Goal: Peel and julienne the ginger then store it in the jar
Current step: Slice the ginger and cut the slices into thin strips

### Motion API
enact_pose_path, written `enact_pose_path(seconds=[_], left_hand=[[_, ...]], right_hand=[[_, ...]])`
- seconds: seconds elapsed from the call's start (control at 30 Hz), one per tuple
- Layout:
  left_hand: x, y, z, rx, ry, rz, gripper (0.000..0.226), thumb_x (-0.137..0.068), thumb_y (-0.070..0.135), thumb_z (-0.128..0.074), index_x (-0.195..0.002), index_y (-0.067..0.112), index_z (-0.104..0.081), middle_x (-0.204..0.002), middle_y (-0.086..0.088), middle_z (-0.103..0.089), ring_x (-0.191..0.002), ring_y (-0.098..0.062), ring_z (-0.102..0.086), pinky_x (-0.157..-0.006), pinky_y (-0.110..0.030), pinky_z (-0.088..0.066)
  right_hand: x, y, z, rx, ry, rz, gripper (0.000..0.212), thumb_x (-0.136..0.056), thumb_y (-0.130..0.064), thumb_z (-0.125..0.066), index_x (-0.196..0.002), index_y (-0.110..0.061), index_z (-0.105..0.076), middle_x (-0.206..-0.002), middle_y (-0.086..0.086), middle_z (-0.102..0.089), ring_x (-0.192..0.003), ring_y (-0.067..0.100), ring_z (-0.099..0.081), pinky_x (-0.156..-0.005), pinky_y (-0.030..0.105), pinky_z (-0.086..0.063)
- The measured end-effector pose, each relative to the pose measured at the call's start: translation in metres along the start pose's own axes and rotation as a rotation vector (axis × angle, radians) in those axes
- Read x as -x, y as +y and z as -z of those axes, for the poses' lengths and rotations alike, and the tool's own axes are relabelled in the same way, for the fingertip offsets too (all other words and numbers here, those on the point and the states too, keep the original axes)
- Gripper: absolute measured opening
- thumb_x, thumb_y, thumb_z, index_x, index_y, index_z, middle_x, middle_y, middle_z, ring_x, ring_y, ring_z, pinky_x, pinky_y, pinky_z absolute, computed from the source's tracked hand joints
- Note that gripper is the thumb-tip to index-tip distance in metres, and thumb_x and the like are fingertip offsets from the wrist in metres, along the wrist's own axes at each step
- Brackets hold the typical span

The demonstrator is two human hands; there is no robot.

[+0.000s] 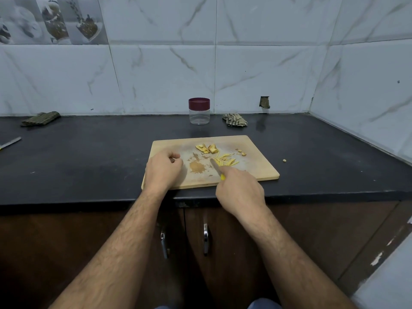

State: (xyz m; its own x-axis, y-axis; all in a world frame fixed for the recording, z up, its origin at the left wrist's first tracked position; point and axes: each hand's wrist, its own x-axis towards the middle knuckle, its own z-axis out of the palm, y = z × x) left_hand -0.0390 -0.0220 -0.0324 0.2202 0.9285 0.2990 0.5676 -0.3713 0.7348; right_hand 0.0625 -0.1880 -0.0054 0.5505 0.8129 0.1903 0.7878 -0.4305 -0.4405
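the right hand (239, 188), just right of centre in the frame, is curled tight round the yellow handle of a small knife (216, 167); only a bit of yellow shows past the knuckles. the blade points up and left across the wooden cutting board (256, 157), its tip beside the heap of julienned ginger strips (226, 161). the left hand (163, 170) rests on the left part of the board with its fingers curled under loosely, and nothing can be seen in it. both forearms come up from the bottom of the frame and lean toward each other over the board, wrists just past the counter's front edge.

above the strips, near the middle of the board, lie two thicker ginger slices (207, 148), not yet cut. a few small ginger bits (241, 152) sit toward the board's right side, and a patch of brown peel scrapings (196, 167) lies between the hands. one scrap (284, 160) rests on the black counter (89, 157) right of the board.

the clear jar (199, 115) with its maroon lid (199, 103) on stands behind the board by the tiled wall, well apart from the ginger. a crumpled cloth (235, 119) lies to its right, a folded green cloth (41, 118) at the far left.
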Motion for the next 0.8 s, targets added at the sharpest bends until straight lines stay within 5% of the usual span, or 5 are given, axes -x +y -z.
enact_pose_path(seconds=[0.13,0.33,0.53,0.67,0.8], left_hand=[[-0.002,-0.001,0.000,-0.020,-0.013,0.009,0.026,-0.090,0.024,-0.054,-0.109,0.025,-0.070,-0.106,0.005,-0.069,-0.105,-0.020,-0.059,-0.085,-0.029,-0.044],[-0.009,-0.001,0.002,-0.066,-0.091,0.028,0.024,-0.093,0.028,-0.055,-0.113,0.028,-0.068,-0.109,0.006,-0.068,-0.110,-0.019,-0.058,-0.084,-0.028,-0.040],[-0.021,0.018,-0.001,-0.125,-0.129,-0.019,0.016,-0.093,0.029,-0.057,-0.106,0.026,-0.067,-0.107,0.007,-0.068,-0.099,-0.014,-0.058,-0.082,-0.028,-0.045],[-0.032,0.037,-0.018,-0.101,-0.181,-0.105,0.028,-0.095,0.021,-0.054,-0.121,0.020,-0.064,-0.109,0.002,-0.070,-0.099,-0.016,-0.063,-0.083,-0.029,-0.050],[-0.047,0.053,-0.032,-0.166,-0.238,-0.199,0.038,-0.095,0.021,-0.062,-0.133,0.020,-0.060,-0.124,-0.001,-0.066,-0.110,-0.018,-0.061,-0.090,-0.028,-0.046]], right_hand=[[-0.001,0.004,0.004,-0.019,0.012,-0.002,0.059,-0.093,-0.012,-0.043,-0.148,-0.035,-0.040,-0.118,-0.001,-0.065,-0.105,0.024,-0.057,-0.071,0.031,-0.041],[-0.024,0.001,0.005,-0.059,0.005,-0.027,0.049,-0.093,-0.009,-0.040,-0.139,-0.024,-0.044,-0.109,0.003,-0.062,-0.088,0.023,-0.048,-0.067,0.034,-0.039],[-0.053,0.002,0.007,-0.218,0.018,-0.121,0.025,-0.094,-0.011,-0.039,-0.118,-0.013,-0.046,-0.105,0.007,-0.061,-0.090,0.027,-0.056,-0.070,0.038,-0.047],[-0.062,0.002,0.000,-0.314,0.025,-0.171,0.024,-0.088,-0.012,-0.037,-0.110,-0.014,-0.043,-0.094,0.011,-0.065,-0.084,0.034,-0.066,-0.072,0.049,-0.058],[-0.067,0.008,-0.004,-0.328,-0.022,-0.181,0.032,-0.084,-0.008,-0.035,-0.115,-0.014,-0.042,-0.091,0.012,-0.068,-0.072,0.032,-0.068,-0.061,0.039,-0.058]])
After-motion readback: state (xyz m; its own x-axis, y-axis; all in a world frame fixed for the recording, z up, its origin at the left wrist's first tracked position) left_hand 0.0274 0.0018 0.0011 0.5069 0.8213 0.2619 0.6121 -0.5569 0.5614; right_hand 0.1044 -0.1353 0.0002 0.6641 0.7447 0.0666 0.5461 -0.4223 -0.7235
